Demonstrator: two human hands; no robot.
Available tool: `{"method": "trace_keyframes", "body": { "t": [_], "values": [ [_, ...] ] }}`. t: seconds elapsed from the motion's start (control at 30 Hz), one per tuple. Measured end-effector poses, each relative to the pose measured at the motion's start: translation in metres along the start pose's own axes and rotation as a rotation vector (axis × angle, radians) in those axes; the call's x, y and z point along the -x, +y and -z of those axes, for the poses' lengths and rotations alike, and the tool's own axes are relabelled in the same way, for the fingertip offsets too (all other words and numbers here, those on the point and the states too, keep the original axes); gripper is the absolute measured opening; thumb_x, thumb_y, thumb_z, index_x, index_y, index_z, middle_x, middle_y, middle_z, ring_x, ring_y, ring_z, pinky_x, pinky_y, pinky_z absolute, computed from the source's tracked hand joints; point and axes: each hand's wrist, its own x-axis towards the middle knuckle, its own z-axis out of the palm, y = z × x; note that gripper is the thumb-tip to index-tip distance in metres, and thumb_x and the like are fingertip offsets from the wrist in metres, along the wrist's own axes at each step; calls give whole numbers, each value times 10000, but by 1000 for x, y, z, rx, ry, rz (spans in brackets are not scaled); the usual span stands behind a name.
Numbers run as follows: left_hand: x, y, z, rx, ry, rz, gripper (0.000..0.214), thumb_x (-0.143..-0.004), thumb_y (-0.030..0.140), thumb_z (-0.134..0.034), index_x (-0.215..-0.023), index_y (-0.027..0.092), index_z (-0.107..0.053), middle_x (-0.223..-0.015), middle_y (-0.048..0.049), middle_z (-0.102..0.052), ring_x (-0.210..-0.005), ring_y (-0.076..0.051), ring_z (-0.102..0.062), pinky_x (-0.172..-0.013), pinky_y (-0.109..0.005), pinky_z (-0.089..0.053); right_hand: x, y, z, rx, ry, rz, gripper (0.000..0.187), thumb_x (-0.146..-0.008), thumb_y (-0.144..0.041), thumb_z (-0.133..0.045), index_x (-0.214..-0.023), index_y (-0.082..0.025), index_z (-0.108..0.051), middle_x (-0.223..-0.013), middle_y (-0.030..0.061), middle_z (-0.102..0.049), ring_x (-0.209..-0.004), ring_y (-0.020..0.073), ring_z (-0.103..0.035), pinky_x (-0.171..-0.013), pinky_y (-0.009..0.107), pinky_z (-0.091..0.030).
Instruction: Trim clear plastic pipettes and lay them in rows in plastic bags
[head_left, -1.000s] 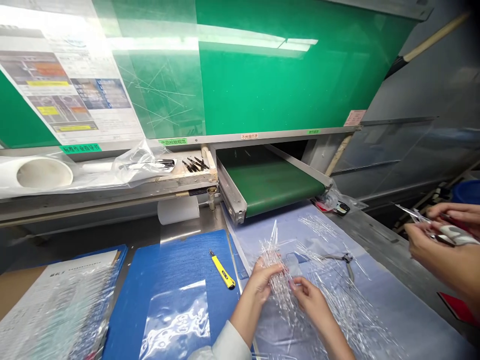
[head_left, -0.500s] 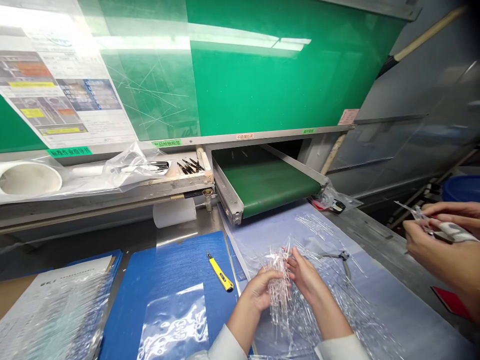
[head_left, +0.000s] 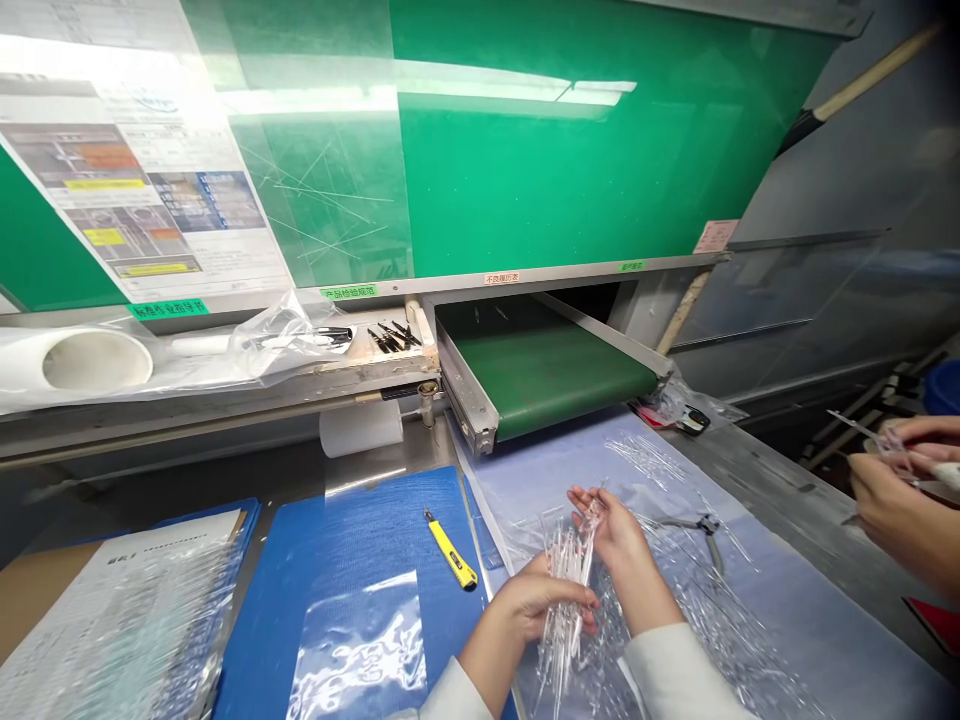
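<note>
A bundle of thin, clear plastic sticks stands roughly upright in my left hand, whose thumb and fingers wrap round its middle. Close above and to the right, my right hand pinches clear plastic pieces at the bundle's upper end, fingers curled. Exactly how many pieces it holds cannot be made out. Beneath and right of my hands, many loose clear sticks lie heaped on the pale blue sheet. A smaller group of sticks lies farther back.
Grey-handled pliers lie right of my hands. On the blue board at left are a yellow utility knife and a clear plastic bag. A green conveyor belt ends behind. At far right, another person's hands hold clear pieces.
My right hand has risen a little and now pinches pieces at the bundle's top. My left hand has turned, with its thumb across the bundle. The view has shifted slightly left.
</note>
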Motion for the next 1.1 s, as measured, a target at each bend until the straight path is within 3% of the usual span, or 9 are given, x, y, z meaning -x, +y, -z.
{"method": "trace_keyframes", "body": {
  "t": [0.1,0.2,0.3,0.43,0.6,0.8,0.93,1.0,1.1],
  "values": [
    [1,0,8,-2,56,-26,397,-444,64,-756,-812,179,-662,-526,-4,-594,-476,-185,-543,-727,-459,-421,-13,-16,9,-8,60,61,290,-885,-351,-503,-1090,-149,-541,-1016,49,-594,-812,137,-596,-687,320,-514],
    [-2,0,17,46,150,-86,304,-516,133,-739,-805,186,-663,-516,23,-546,-519,-189,-559,-752,-424,-416,-9,-21,20,-3,85,93,264,-891,-358,-492,-1028,-142,-554,-917,23,-602,-710,104,-583,-618,274,-502],
    [-8,1,20,102,221,-172,245,-555,214,-740,-776,203,-636,-523,41,-523,-534,-166,-545,-747,-378,-413,13,-4,20,25,31,33,216,-862,-337,-516,-791,-139,-564,-700,-14,-597,-581,94,-569,-569,263,-491],
    [-15,7,10,95,180,-240,359,-451,266,-822,-745,146,-655,-603,-9,-597,-577,-164,-554,-715,-331,-416,43,30,1,74,-40,-38,175,-698,-314,-586,-602,-179,-529,-603,18,-637,-647,193,-647,-603,313,-515],
    [-17,24,0,7,99,-258,490,-360,220,-863,-800,107,-683,-688,-45,-656,-669,-182,-590,-734,-306,-420,53,35,-23,95,-68,-32,299,-699,-449,-549,-769,-164,-607,-702,47,-692,-814,236,-666,-711,327,-521],
    [-17,49,-5,-105,15,-213,392,-355,124,-836,-717,95,-691,-661,-44,-663,-647,-173,-579,-711,-302,-415,55,20,-31,99,-145,-6,460,-801,-558,-401,-921,-172,-619,-870,72,-708,-973,223,-632,-805,316,-508],
    [-19,56,-7,-100,33,-224,293,-407,108,-795,-673,115,-671,-623,-15,-638,-593,-148,-550,-699,-303,-409,59,14,-33,132,-194,0,500,-809,-562,-416,-1001,-153,-629,-994,85,-692,-1058,227,-589,-870,313,-476],
    [-19,60,-7,-69,47,-220,241,-450,128,-771,-658,139,-649,-580,9,-606,-553,-135,-526,-696,-315,-413,59,8,-33,140,-208,-10,524,-813,-558,-426,-1085,-149,-607,-1097,99,-658,-1121,234,-546,-899,324,-456],
    [-11,69,-11,-22,9,-164,188,-496,145,-744,-632,168,-615,-557,23,-576,-544,-133,-522,-716,-343,-425,57,-9,-33,111,-214,-21,562,-850,-557,-370,-1292,-218,-447,-1301,90,-525,-1203,220,-474,-920,346,-442]
  ]
}}
